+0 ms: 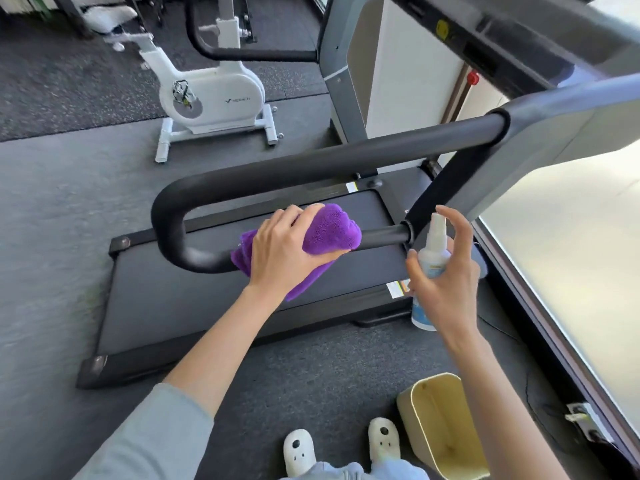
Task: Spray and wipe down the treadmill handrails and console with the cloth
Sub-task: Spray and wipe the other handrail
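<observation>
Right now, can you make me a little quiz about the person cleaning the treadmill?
1. True or false: the purple cloth is pressed on the black handrail by the left hand.
2. What does the right hand hold? A) a sponge B) a white spray bottle C) a phone
3. Fill in: on the floor beside the white slippers stands a cream ____.

Key:
1. True. The left hand wraps the cloth over the lower bar of the handrail.
2. B. The fingers curl near the nozzle.
3. Bin.
</observation>
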The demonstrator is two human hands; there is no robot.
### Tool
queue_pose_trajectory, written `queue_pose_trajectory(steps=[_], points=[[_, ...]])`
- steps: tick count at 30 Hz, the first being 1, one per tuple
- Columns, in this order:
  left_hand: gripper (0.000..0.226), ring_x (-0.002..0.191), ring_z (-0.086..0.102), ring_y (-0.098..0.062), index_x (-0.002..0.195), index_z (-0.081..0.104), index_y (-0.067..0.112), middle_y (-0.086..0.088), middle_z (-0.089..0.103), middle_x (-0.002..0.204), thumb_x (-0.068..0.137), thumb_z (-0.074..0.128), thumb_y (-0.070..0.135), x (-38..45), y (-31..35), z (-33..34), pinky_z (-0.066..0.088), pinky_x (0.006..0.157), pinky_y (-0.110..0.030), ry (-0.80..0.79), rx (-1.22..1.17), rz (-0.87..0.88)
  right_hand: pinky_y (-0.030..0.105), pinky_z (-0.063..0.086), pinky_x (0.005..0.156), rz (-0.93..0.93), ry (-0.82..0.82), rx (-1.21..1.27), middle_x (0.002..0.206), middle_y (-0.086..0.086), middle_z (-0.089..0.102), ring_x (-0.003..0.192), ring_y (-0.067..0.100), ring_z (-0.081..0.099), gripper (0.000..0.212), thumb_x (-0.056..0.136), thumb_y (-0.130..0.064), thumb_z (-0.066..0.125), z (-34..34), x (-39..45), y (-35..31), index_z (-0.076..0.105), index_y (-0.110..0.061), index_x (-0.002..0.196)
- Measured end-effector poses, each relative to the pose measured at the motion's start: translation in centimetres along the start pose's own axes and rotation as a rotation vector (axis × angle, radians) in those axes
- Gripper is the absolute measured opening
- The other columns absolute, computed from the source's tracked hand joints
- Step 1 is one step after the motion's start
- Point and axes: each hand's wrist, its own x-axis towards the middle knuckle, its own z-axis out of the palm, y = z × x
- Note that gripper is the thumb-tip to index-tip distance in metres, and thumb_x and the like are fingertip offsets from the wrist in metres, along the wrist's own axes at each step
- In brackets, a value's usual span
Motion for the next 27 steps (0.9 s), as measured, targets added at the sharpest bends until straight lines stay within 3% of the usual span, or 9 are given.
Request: queue_pose_trajectory(steps=[4, 6, 8, 11, 13, 15, 18, 23, 27], points=[[0.072, 0.082, 0.061, -0.019, 0.12, 0.064, 0.019, 0.002, 0.064, 0.091, 0.069, 0.069, 0.07, 1.1, 4.9, -1.2, 0.052, 0.074, -0.036, -0.011, -0.047, 0.07, 0.011, 0.041, 0.056, -0.099, 0.063, 0.006, 0.071, -0.008, 0.048, 0.054, 0.008, 0.051, 0.061, 0.086, 0.0, 0.067, -2.5, 1.1, -0.2, 0.042, -0.027, 0.135], [0.073, 0.082, 0.061, -0.019, 0.122, 0.064, 0.019, 0.002, 0.064, 0.092, 0.07, 0.068, 0.07, 2.5, 7.7, -1.9, 0.051, 0.074, -0.035, 0.053, -0.049, 0.117, 0.006, 0.037, 0.055, -0.144, 0.077, 0.002, 0.071, -0.012, 0.047, 0.053, 0.006, 0.048, 0.06, 0.086, 0.002, 0.067, -4.2, 2.0, -0.3, 0.043, -0.023, 0.134], [0.075, 0.082, 0.06, -0.021, 0.122, 0.063, 0.018, 0.0, 0.064, 0.094, 0.071, 0.064, 0.072, 4.7, 10.4, -2.5, 0.05, 0.074, -0.036, 0.165, -0.054, 0.158, 0.012, 0.041, 0.052, -0.158, 0.091, -0.001, 0.073, -0.009, 0.051, 0.051, 0.011, 0.049, 0.06, 0.087, 0.001, 0.066, -6.4, 3.2, -0.3, 0.041, -0.028, 0.133], [0.078, 0.083, 0.06, -0.023, 0.122, 0.06, 0.022, 0.0, 0.063, 0.092, 0.071, 0.055, 0.08, 9.8, 13.6, -3.0, 0.048, 0.071, -0.036, 0.279, -0.016, 0.144, 0.038, 0.051, 0.055, -0.164, 0.092, -0.003, 0.082, 0.002, 0.06, 0.052, 0.026, 0.056, 0.063, 0.088, -0.002, 0.066, -9.7, 5.3, 0.0, 0.039, -0.04, 0.131], [0.081, 0.088, 0.06, -0.025, 0.125, 0.058, 0.024, -0.001, 0.062, 0.095, 0.069, 0.05, 0.083, 13.6, 15.3, -2.2, 0.046, 0.073, -0.037, 0.212, 0.042, 0.08, 0.046, 0.051, 0.053, -0.184, 0.083, -0.009, 0.073, 0.007, 0.059, 0.051, 0.034, 0.057, 0.065, 0.088, -0.003, 0.066, -11.5, 6.5, 0.2, 0.038, -0.045, 0.129], [0.084, 0.097, 0.058, -0.028, 0.132, 0.053, 0.026, -0.004, 0.061, 0.104, 0.07, 0.05, 0.083, 16.7, 17.0, 0.1, 0.045, 0.081, -0.039, 0.015, 0.078, 0.033, 0.049, 0.052, 0.052, -0.203, 0.069, -0.007, 0.068, 0.013, 0.057, 0.052, 0.037, 0.057, 0.066, 0.088, -0.004, 0.066, -12.9, 7.7, 0.2, 0.038, -0.048, 0.128], [0.086, 0.104, 0.06, -0.031, 0.132, 0.05, 0.028, -0.005, 0.062, 0.114, 0.069, 0.051, 0.085, 18.3, 18.8, 4.5, 0.045, 0.086, -0.04, -0.252, 0.244, 0.04, 0.047, 0.052, 0.054, -0.208, 0.047, 0.005, 0.073, 0.015, 0.058, 0.054, 0.034, 0.057, 0.065, 0.088, -0.003, 0.064, -13.9, 9.3, 0.1, 0.038, -0.047, 0.128], [0.079, 0.092, 0.066, -0.029, 0.113, 0.058, 0.027, -0.002, 0.068, 0.101, 0.062, 0.056, 0.087, 18.1, 16.5, 4.8, 0.043, 0.07, -0.034, -0.2, 0.224, 0.065, 0.023, 0.041, 0.05, -0.227, 0.042, 0.022, 0.067, 0.0, 0.052, 0.051, 0.016, 0.047, 0.063, 0.087, -0.002, 0.065, -13.6, 10.9, 0.3, 0.04, -0.039, 0.131], [0.071, 0.082, 0.066, -0.028, 0.104, 0.06, 0.03, 0.004, 0.068, 0.091, 0.06, 0.057, 0.086, 15.2, 11.5, 1.4, 0.033, 0.062, -0.03, -0.096, 0.227, 0.057, 0.018, 0.036, 0.052, -0.211, 0.008, 0.03, 0.057, -0.013, 0.045, 0.05, 0.01, 0.041, 0.063, 0.088, -0.004, 0.064, -12.6, 11.3, 0.4, 0.04, -0.041, 0.132]])
